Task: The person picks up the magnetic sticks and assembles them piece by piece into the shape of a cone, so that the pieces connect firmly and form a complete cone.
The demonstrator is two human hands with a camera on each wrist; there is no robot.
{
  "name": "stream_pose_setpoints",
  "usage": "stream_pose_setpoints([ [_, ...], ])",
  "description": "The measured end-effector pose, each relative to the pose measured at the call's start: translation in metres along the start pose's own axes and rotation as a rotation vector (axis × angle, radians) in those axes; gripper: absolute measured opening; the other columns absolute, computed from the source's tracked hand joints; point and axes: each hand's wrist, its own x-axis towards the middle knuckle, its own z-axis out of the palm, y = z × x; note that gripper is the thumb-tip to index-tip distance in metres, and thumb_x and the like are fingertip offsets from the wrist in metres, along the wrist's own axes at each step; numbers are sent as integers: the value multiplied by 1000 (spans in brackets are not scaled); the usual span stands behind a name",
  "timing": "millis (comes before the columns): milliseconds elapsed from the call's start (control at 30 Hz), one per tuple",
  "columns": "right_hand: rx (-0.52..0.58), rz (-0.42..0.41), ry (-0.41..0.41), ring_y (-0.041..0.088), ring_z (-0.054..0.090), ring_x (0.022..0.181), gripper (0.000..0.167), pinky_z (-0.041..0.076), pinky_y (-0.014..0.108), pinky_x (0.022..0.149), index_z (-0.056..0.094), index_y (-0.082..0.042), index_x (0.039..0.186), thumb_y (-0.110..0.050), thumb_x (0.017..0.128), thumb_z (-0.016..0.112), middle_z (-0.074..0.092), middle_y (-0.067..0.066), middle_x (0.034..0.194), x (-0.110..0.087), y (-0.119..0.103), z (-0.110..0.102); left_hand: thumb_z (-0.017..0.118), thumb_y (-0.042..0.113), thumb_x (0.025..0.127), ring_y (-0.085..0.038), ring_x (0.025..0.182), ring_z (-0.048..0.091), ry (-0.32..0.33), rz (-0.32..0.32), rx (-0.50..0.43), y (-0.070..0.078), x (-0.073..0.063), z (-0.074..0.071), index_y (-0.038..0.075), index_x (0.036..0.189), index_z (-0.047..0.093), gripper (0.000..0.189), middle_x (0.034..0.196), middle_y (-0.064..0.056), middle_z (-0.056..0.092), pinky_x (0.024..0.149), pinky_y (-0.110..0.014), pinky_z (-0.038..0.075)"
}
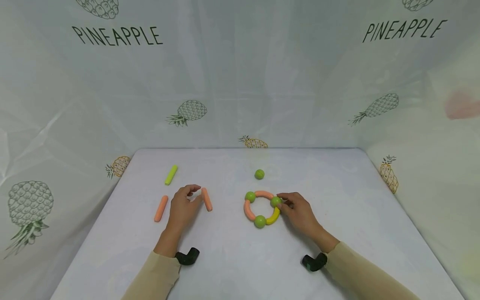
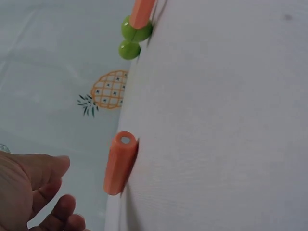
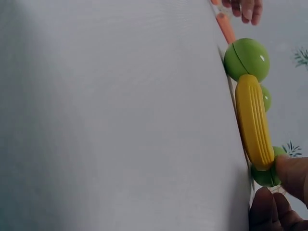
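I watch remotely as the right hand [image 1: 298, 211] pinches a green ball [image 1: 276, 201] on the ring [image 1: 248, 211], seemingly steadying it short of the table's [image 1: 240, 262] far edge, the left hand [image 1: 182, 211] loose-fingered beside an orange stick [image 1: 206, 199], contact unclear.

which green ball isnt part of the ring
The lone green ball beyond the ring, apart from it; the other three sit between its curved pieces.

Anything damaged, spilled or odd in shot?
The ring looks intact, and I see no spill on the table. One oddity: a blurry red patch on the far right of the backdrop, unlike its line-drawn pineapples; can't tell the cause.
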Motion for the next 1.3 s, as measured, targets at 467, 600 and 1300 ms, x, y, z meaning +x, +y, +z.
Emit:
stream_pose_setpoints([
  [467, 49, 69, 0, 24, 63, 106, 39, 52, 40, 90, 70, -8, 133, -25, 99, 76, 65, 13, 125, 4, 2, 2, 87, 32, 88, -33, 121, 51, -114, -47, 57, 0, -1, 13, 5, 135, 53, 64, 132, -17, 57, 98, -49, 48],
  [600, 56, 74, 4, 24, 63, 105, 38, 52, 40, 90, 70, -9, 133, -24, 98, 77, 65, 13, 124, 4, 2, 2, 87, 28, 88, -34, 119, 51, -129, -37, 82, -1, 1, 13, 4, 133, 53, 62, 131, -17, 58, 96, -50, 49],
  [1300, 32, 74, 13, 24, 64, 107, 37, 52, 41, 92, 71, -10, 132, -23, 98, 77, 65, 13, 127, 5, 1, 4, 76, 18, 99, -33, 133, 60, -180, 2, 60, -20, 17, -15, 14, 141, 68, 43, 142, -12, 67, 103, -48, 51],
])
